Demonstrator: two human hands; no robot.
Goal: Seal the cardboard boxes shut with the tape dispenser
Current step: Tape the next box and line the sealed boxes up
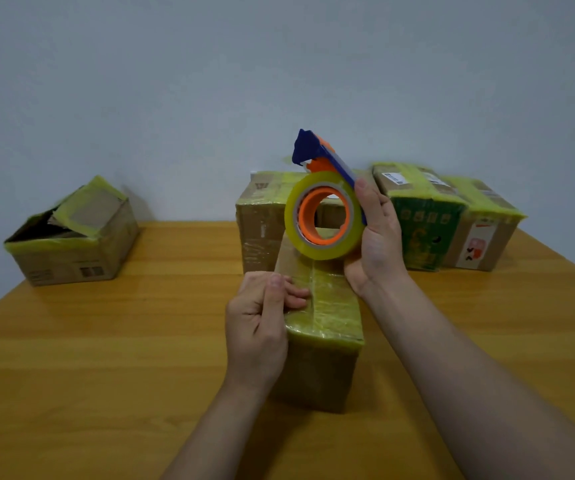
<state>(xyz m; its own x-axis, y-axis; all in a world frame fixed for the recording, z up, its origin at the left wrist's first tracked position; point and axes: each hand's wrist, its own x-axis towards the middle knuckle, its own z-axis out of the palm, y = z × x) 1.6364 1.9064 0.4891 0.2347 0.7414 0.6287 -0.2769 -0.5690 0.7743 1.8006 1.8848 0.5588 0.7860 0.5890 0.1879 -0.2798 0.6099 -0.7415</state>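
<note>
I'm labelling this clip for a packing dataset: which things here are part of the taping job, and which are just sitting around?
In use: tape dispenser in the right hand; near box, held by the left hand; open box at left, unsealed.
Lying about: back box, green box and far-right box, all already taped; table.

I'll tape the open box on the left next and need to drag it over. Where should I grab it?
Probably the near wall of the open box, fingers hooked over its top edge into the opening, coming from the front. That wall is flat and faces you; the flaps stand tilted, so they would likely bend.
</note>
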